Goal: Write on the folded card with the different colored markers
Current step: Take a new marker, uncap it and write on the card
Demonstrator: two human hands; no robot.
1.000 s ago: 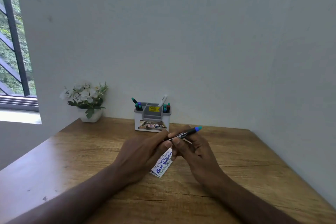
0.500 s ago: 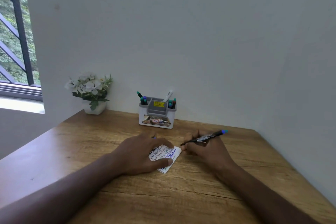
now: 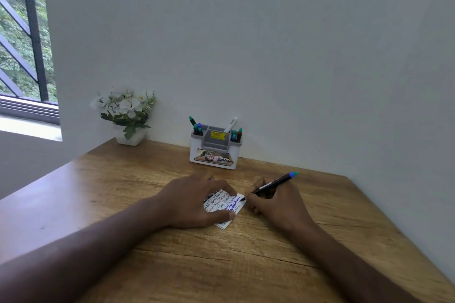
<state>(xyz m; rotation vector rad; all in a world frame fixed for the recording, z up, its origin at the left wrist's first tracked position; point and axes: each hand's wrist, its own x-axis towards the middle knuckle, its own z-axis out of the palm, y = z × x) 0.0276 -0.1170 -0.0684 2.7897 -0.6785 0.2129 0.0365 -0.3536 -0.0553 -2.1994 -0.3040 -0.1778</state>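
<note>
At the far left we see a window (image 3: 22, 39) with dark bars and green leaves beyond it. Next comes a small white pot of pale flowers (image 3: 125, 115), standing at the back left corner of the wooden table (image 3: 221, 265), close to the white wall (image 3: 270, 44).

Moving right, our left hand (image 3: 194, 202) lies flat on the folded card (image 3: 225, 205), fingers spread and pressing it to the table, with the thumb across its near edge. The card rests near the middle of the table, its white face crowded with handwriting in several colors, and a bold blue stroke runs near its right edge.

Behind the card, against the wall, stands a white and gray organizer (image 3: 214, 149) with a yellow price sticker. Capped markers stand in its left and right compartments, and a white pen leans out of the back one.

Further right, our right hand (image 3: 275, 202) has its fingers closed around a black marker with a blue end (image 3: 273, 183). The tip touches the card's right edge, and the blue end points up and to the right.
</note>
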